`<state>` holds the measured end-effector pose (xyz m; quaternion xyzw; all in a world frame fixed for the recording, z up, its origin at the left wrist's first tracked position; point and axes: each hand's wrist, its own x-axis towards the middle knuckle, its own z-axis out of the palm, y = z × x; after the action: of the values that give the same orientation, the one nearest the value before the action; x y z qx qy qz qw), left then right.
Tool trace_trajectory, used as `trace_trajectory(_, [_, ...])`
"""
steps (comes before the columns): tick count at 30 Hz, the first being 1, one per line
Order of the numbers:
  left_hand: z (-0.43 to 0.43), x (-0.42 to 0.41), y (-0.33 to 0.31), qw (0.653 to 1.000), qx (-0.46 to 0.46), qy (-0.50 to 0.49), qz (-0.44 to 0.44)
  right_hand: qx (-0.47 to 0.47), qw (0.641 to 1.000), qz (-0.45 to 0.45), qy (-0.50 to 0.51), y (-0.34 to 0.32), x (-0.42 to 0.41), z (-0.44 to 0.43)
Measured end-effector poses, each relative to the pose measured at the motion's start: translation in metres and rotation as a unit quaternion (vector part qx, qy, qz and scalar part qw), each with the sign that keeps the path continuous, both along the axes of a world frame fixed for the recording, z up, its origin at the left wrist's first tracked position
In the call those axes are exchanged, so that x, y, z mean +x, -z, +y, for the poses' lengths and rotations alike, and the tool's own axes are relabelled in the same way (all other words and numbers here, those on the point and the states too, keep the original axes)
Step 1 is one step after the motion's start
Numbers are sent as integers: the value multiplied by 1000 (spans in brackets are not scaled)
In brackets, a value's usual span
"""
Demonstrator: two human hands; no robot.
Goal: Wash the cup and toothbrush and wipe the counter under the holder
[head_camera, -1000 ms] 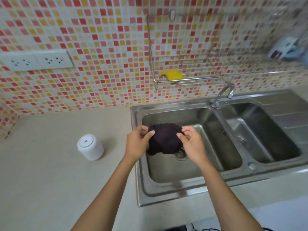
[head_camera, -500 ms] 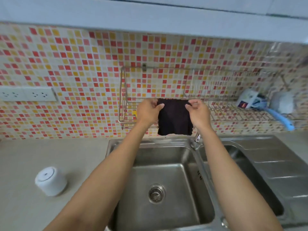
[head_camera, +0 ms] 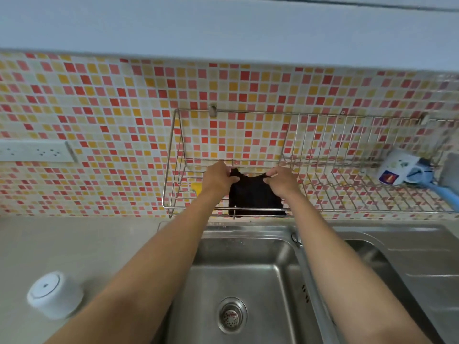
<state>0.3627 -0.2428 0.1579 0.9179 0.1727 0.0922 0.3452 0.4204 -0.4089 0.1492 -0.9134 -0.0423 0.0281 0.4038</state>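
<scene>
A dark cloth (head_camera: 254,197) lies spread in the wire wall rack (head_camera: 323,209) above the sink, its lower edge hanging over the rack's front rail. My left hand (head_camera: 218,178) pinches its top left corner and my right hand (head_camera: 282,182) pinches its top right corner. At the rack's right end a white printed cup (head_camera: 395,167) lies on its side beside a blue toothbrush (head_camera: 444,192). A white round holder (head_camera: 53,295) stands on the beige counter (head_camera: 82,244) at the left.
Below my arms a steel double sink (head_camera: 248,281) shows its drain (head_camera: 232,316), and the faucet (head_camera: 296,239) is partly hidden by my right arm. Something yellow (head_camera: 196,188) sits in the rack left of the cloth. A wall socket strip (head_camera: 34,151) is at the left.
Both hands lifted the dark cloth from over the sink basin up to the wire rack and laid it in there. My view tilted up toward the wall.
</scene>
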Motion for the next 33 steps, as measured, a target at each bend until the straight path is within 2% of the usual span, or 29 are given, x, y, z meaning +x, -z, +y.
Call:
trace_trajectory(3, [-3, 3, 5, 986, 154, 45, 38, -100, 992, -66, -38, 3, -4, 2])
trace_trajectory(5, [-4, 1, 10, 955, 256, 129, 78, -150, 977, -118, -92, 9, -12, 4])
trace_trajectory(7, [-3, -1, 14, 922, 310, 190, 136, -177, 964, -100, -170, 13, -16, 7])
trace_trajectory(10, [3, -1, 15, 926, 267, 207, 167, -278, 933, -25, -226, 13, -14, 11])
trace_trajectory(13, [5, -8, 13, 938, 246, 196, 145, -332, 916, -35, -222, 11, -17, 12])
trace_trajectory(17, [25, -16, 21, 952, 236, 126, 146, -311, 916, 25, -252, 10, -22, 17])
trace_trajectory(22, [44, -16, 27, 963, 159, 166, 141, -278, 931, 27, -235, 9, -28, 18])
trace_trajectory(24, [43, -23, 25, 970, 156, 144, 119, -248, 949, -15, -193, 9, -35, 15])
trace_trajectory(26, [42, -39, 25, 973, 190, 112, 66, -204, 963, -107, -136, 8, -47, 12])
trace_trajectory(29, [41, -75, 36, 958, 273, 87, 7, -234, 938, -238, -97, 19, -69, 11])
trace_trajectory(31, [45, -98, 45, 946, 313, 82, 7, -280, 918, -265, -94, 32, -82, 10])
trace_trajectory(33, [49, -122, 50, 943, 320, 90, 18, -291, 919, -252, -87, 36, -96, 8])
